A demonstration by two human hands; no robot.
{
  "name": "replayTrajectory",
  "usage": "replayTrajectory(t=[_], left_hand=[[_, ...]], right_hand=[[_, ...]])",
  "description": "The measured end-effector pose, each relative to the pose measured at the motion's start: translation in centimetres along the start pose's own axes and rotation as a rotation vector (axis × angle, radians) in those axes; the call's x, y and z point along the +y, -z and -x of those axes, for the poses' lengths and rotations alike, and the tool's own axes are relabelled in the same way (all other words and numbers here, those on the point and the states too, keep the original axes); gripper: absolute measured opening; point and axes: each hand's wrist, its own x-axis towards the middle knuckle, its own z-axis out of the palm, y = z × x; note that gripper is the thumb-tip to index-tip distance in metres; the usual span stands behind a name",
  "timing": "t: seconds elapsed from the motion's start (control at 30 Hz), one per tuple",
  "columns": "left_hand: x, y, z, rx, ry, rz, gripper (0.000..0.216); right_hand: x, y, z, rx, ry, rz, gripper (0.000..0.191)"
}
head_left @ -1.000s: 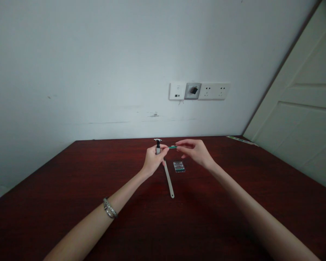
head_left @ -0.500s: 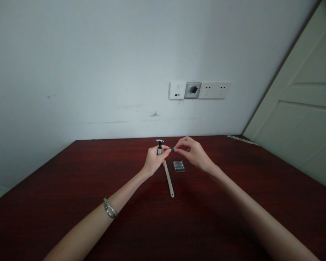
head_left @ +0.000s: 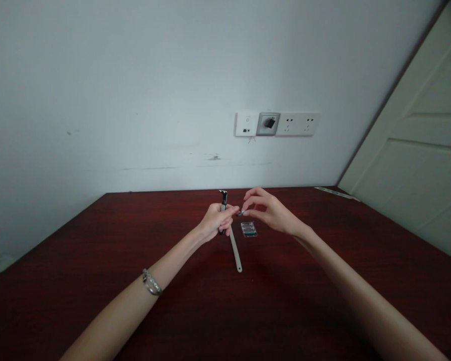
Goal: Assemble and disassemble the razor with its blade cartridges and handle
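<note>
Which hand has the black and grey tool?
The left hand, on the arm with the silver bracelet: it grips the tool, while the right hand touches only a small green piece.

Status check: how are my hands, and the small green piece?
Left hand gripping razor. Right hand pinching small green piece near left fingertips. Transparent case, pale stick on table, neither blocking.
</note>
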Motion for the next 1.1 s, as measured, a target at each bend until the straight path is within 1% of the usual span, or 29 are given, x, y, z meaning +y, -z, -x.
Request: replayTrajectory(t=[0.07, 0.13, 0.3, 0.53, 0.7, 0.87, 1.0, 1.1], left_hand=[[0.12, -0.02, 0.15, -0.071, 0.054, 0.027, 0.032], [0.31, -0.01, 0.27, -0.112, 0.091, 0.049, 0.034], [0.76, 0.16, 0.34, -0.149, 0.183, 0.123, 0.034], [0.74, 0.25, 0.19, -0.125, 0.224, 0.244, 0.035], [0.89, 0.18, 0.13, -0.107, 0.233, 0.272, 0.03], [0.98, 0.01, 0.22, -0.078, 0.228, 0.273, 0.03], [0.84, -0.13, 0.11, -0.024, 0.185, 0.279, 0.028], [0.77, -0.4, -0.05, 0.07, 0.101, 0.311, 0.028]], right_hand=[[-0.04, -0.06, 0.02, 0.001, 0.015, 0.007, 0.006], [-0.07, -0.06, 0.02, 0.008, 0.024, 0.016, 0.006], [-0.1, -0.05, -0.06, 0.027, 0.042, 0.031, 0.007], [0.04, -0.33, 0.0, 0.081, 0.035, 0.011, 0.012], [0.34, -0.57, -0.04, 0.104, 0.058, -0.013, 0.014], [0.52, -0.85, -0.11, 0.103, 0.028, -0.076, 0.016], [0.24, -0.67, 0.0, 0.096, -0.027, -0.162, 0.024], [0.11, -0.53, -0.01, 0.113, -0.167, -0.263, 0.027]])
